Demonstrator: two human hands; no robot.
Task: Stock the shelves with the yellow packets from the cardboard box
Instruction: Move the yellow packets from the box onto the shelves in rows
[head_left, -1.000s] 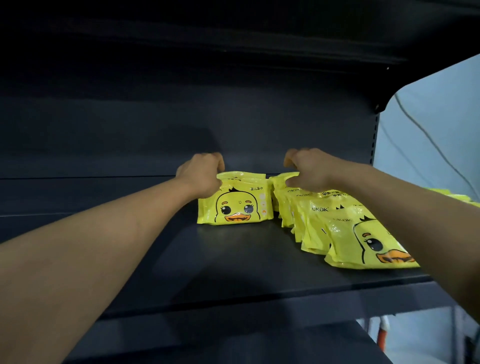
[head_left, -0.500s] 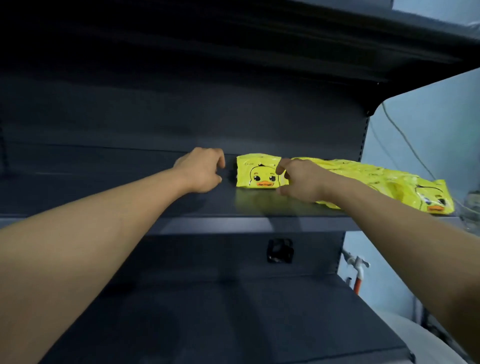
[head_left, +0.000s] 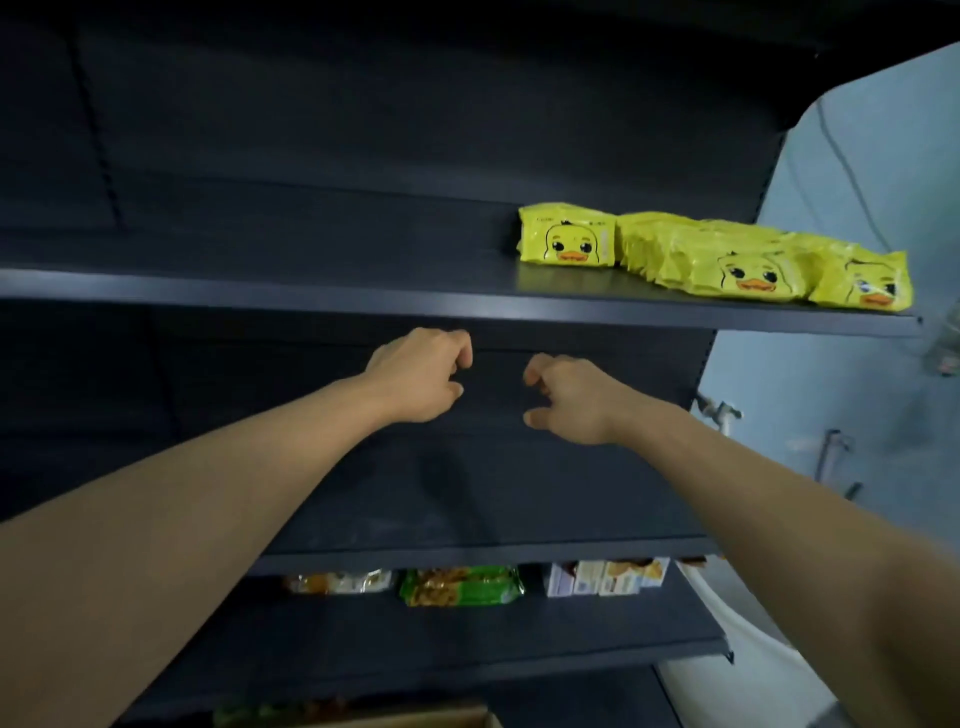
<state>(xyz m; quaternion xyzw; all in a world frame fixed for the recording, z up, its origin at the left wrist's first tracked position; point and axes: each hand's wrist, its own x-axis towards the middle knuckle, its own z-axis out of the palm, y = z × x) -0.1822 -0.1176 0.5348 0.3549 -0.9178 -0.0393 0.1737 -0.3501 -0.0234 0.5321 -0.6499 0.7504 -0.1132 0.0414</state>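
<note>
Here the left hand (head_left: 423, 376) hangs loosely curled and empty below the upper shelf (head_left: 311, 299); at its 3 o'clock the right hand (head_left: 569, 397) does likewise. At 1 o'clock from both, the yellow packets (head_left: 717, 257) stand in rows on that shelf's right end.

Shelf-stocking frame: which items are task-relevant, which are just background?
Job:
yellow packets on the upper shelf
cardboard box, bottom edge
left hand and right hand, both holding nothing

Just there:
green packet
pale boxes
wall pipes
</note>
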